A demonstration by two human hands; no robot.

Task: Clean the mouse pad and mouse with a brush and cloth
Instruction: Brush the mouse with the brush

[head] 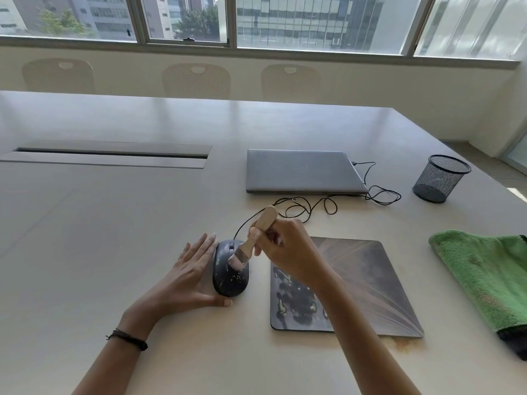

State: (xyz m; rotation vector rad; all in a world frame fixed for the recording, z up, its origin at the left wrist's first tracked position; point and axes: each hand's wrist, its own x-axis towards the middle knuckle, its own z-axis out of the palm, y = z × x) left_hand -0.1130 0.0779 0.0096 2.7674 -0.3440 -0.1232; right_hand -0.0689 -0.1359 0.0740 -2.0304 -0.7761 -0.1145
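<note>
Here our right hand grips the brush, bristles on the mouse, which points away from us; our left hand presses flat beside it.

Faint lettering on mouse pad near edge, roughly "BRONIC", partly hidden

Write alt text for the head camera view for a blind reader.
A right hand sweeps a wooden brush over a speckled black mouse while the left hand rests against it. A mouse pad, green cloth, closed laptop and mesh cup lie nearby.
</note>
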